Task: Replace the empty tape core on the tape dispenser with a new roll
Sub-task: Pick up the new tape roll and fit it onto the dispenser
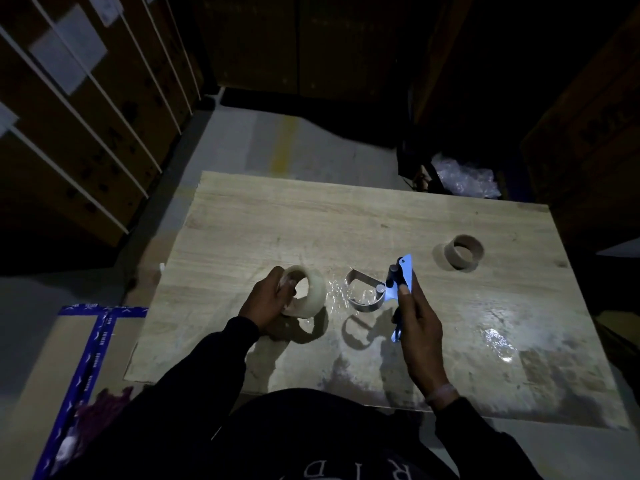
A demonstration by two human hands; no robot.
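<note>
One worktop (311, 216), wooden. One new tape roll (310, 292) at 9 o'clock of centre, left hand (265, 303) clasped around it, roll tilted on edge. One tape dispenser (388, 289), blue with metal loop, gripped by right hand (417, 327) at 6 o'clock. One empty core (463, 251) upright at 3 o'clock, well apart from both hands.

Large pale letters on dark shirt (332, 469) at bottom edge, cut off by frame: "R", "I" readable, rest uncertain. Blue tape (90, 355) on box at left carries repeated white print, too small to read. White labels (69, 46) on stacked cartons: illegible.
</note>
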